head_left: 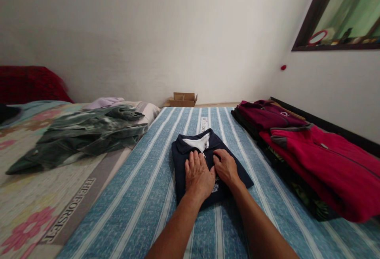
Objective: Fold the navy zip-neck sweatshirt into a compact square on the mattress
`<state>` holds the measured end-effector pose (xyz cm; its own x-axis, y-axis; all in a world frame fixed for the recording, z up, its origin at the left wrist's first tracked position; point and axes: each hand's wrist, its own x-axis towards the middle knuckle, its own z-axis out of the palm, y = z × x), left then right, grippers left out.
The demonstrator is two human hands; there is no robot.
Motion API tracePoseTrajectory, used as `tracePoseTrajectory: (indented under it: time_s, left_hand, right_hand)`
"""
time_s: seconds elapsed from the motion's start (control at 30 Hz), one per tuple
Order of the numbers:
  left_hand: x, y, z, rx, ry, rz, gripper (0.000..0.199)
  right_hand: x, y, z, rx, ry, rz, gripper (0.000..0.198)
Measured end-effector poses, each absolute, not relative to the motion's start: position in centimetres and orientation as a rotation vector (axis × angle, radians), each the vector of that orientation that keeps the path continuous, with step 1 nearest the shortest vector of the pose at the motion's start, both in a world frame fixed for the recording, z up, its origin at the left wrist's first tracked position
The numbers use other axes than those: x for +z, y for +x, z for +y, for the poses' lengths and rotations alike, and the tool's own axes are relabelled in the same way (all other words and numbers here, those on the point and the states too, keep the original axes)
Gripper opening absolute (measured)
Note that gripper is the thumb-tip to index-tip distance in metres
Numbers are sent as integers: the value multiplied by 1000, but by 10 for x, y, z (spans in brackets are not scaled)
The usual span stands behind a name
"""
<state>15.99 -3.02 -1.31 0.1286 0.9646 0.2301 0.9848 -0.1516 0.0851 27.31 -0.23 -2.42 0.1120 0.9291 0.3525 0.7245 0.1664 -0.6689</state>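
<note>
Left hand (198, 175): laid flat, palm down, fingers extended and close together, pressing on the folded navy polo shirt (204, 164); nothing gripped. Right hand (226, 167): also flat and uncurled on the same garment, just beside the left hand, thumbs nearly touching; fingers point toward the collar.

Folded navy polo shirt: compact rectangle, collar at the far end with a white inner panel showing, small printed patch near the near edge, partly under the left wrist. Lies at the centre of the blue striped mat (142, 195), straight ahead of the person.

Blue striped mat: pale blue with white lengthwise stripes, runs from the near edge toward the far wall; a white label with lettering sits just beyond the shirt.

Stack of red garments (314, 160): folded, on the right side of the mat, maroon piece at the far end, brighter red fleece nearer; darker patterned cloth underneath.

Green crumpled garment (86, 132): unfolded heap to the left, on the floral bedspread (29, 203), well apart from the shirt. A pale lilac cloth (103, 102) lies behind it.

Cardboard box (183, 99): small, open, against the far wall.

Dark red pillow (26, 84): far left corner.

Framed mirror (341, 13): on the right wall, upper corner.
</note>
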Motion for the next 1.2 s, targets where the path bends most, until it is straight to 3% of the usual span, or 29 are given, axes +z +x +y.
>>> tracePoseTrajectory:
  time_s: [1.2]
  left_hand:
    - [-14,162,-30,-406,-2301,-2001,62]
  right_hand:
    - [-27,277,0,317,-1576,-1680,24]
